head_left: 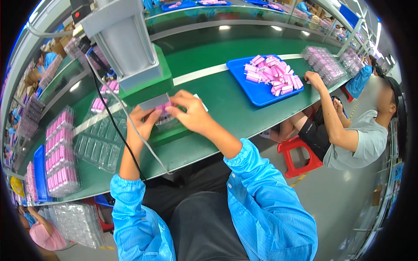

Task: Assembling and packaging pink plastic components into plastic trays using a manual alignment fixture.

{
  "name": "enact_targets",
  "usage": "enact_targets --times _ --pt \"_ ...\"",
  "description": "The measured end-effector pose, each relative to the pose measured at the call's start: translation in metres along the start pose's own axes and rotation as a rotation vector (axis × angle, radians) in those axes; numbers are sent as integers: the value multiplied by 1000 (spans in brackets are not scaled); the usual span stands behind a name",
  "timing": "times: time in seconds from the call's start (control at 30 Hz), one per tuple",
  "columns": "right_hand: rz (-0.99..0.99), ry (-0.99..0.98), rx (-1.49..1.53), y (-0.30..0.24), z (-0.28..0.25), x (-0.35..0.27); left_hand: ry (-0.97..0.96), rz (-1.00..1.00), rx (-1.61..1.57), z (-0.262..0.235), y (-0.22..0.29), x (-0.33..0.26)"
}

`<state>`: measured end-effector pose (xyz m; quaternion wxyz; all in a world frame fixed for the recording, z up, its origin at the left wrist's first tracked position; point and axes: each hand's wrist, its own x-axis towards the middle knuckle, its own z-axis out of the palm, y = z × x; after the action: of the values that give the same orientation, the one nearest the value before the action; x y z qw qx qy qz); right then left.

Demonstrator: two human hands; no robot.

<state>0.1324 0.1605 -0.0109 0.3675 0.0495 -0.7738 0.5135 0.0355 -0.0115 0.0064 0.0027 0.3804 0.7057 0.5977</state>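
Observation:
Under the head of a bench press (126, 48), my left hand (141, 122) and my right hand (190, 112) close their fingertips on a small pink plastic piece (163, 107). It lies between the press's grey metal block (154, 102) and its green base (172, 134). My left thumb and fingers pinch its left side, and my right thumb and fingers bear on its right side. The fingers and the metal block hide part of the piece. To the right, a blue tray (250, 95) carries a heap of similar pink pieces (276, 75).
Clear plastic blister trays (99, 148) lie left of the press, beside stacked trays of pink pieces (61, 158) and a blue tray (40, 174). A black cable (114, 124) hangs by my left forearm. A co-worker (357, 135) sits at right near a red stool (300, 156).

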Motion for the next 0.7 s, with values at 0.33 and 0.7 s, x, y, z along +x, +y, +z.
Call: enact_targets --times 0.33,0.7 --pt "102 556 -797 33 -153 1 187 -38 801 -160 -120 92" --pt "189 400 -428 30 -145 -52 74 -317 994 -223 -186 94"
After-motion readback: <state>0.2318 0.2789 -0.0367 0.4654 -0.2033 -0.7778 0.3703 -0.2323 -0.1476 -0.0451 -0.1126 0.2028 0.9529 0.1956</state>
